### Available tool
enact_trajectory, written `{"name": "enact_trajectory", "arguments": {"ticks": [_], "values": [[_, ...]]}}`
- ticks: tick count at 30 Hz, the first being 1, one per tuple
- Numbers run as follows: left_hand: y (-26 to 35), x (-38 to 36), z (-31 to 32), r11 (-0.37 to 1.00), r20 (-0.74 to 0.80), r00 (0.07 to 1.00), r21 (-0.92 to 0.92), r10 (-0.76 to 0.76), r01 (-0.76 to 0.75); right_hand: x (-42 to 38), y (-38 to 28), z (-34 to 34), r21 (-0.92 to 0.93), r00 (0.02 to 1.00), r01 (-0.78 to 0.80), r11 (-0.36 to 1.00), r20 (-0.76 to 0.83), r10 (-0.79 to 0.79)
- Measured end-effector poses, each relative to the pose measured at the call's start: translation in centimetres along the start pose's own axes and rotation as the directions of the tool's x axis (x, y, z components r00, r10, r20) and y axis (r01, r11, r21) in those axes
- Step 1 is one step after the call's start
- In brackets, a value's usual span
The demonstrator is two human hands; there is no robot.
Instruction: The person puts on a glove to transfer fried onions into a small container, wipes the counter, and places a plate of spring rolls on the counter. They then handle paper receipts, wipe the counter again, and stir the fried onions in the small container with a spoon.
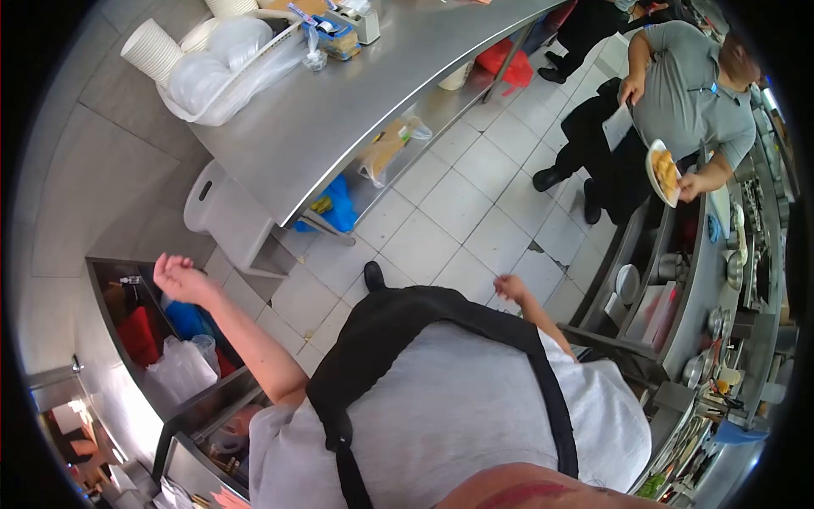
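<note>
I look straight down my grey shirt and black apron (398,339) at a tiled kitchen floor. My left hand (174,276) is raised at my side with its fingers loosely curled and nothing in it, above a steel sink (110,293) that holds red and blue items and a clear bag. My right hand (511,287) hangs low over the floor tiles, fingers curled, holding nothing, close to the steel counter (678,331) on my right.
A co-worker in a grey shirt (691,93) stands ahead holding a plate of food (663,172). A long steel table (339,110) carries stacked cups, plastic bags and boxes. A white stool (222,212) stands beside it. Pots and utensils crowd the right counter.
</note>
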State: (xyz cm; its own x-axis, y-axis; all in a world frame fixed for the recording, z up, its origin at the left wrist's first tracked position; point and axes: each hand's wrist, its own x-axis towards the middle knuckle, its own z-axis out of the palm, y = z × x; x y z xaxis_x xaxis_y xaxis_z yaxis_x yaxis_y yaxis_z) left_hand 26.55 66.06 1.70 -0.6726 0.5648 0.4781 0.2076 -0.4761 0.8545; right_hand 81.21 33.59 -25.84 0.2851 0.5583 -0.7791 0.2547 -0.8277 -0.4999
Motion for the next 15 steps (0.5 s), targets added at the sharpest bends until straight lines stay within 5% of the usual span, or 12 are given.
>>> {"name": "enact_trajectory", "arguments": {"ticks": [8, 15], "values": [[-0.4, 6.8, -4.8, 0.992, -0.242, 0.963, 0.058, 0.120, -0.109, 2.7, -18.8, 2.9, -0.044, 0.976, 0.214, 0.976, 0.063, -0.211], [1.1, 9.3, -7.8, 0.967, -0.402, 0.886, 0.197, 0.232, -0.164, -0.4, -30.5, 2.9, 0.067, 0.828, 0.544, 0.837, 0.124, -0.548]]}}
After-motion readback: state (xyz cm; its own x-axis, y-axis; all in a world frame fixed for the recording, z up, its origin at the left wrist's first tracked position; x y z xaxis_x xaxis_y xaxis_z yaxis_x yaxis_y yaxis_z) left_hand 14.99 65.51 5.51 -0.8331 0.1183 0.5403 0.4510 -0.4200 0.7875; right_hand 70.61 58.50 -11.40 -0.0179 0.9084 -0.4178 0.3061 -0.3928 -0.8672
